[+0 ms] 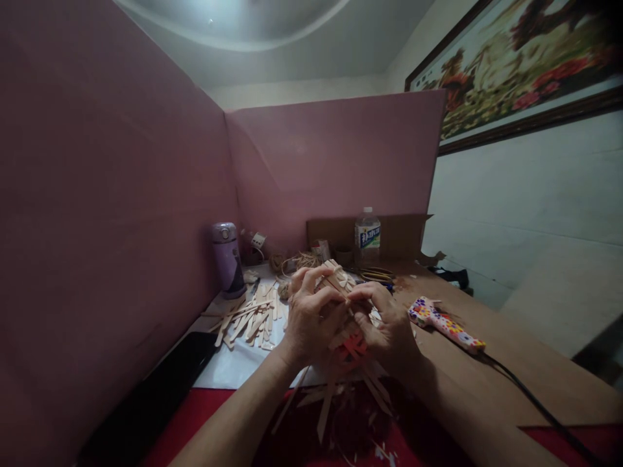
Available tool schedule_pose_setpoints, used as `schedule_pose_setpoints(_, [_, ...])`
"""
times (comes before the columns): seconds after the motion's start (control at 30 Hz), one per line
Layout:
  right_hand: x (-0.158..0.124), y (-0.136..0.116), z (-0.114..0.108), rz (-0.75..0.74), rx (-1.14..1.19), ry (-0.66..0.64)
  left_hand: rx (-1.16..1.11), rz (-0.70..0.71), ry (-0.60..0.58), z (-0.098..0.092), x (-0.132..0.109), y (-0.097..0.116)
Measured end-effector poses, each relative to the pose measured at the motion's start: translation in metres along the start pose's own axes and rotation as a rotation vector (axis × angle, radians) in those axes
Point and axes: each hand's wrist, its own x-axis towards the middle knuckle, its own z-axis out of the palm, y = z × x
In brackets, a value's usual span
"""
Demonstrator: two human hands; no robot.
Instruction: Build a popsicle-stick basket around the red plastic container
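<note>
Both of my hands meet over a small structure of wooden craft sticks (335,280) at the table's front. My left hand (314,311) grips its left side, with thumb and fingers bent against the sticks. On the other side my right hand (387,321) pinches near the middle, its fingertips close to the left thumb. What lies between the fingertips is too small to make out. Below the hands shows a red part (351,347) of the structure, partly hidden by them. Loose sticks (327,405) lie below it over red cloth (272,434).
A pile of craft sticks (253,321) lies on white paper (228,370) at left, by a purple flask (228,259). Behind stand twine (306,261), scissors (377,274) and a plastic bottle (368,233). A flower-patterned glue gun (448,325) with a cord lies right. A dark flat object (160,395) lies front left.
</note>
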Motion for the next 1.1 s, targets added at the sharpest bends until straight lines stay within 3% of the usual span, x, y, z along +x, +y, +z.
schedule_pose_setpoints(0.57, [0.002,-0.001,0.0,0.006,-0.023,0.03,-0.031,-0.022,-0.007,0.0,0.0,0.0])
schedule_pose_setpoints(1.1, [0.005,-0.012,-0.005,0.067,0.045,-0.037,-0.026,-0.032,0.008,0.001,0.0,-0.003])
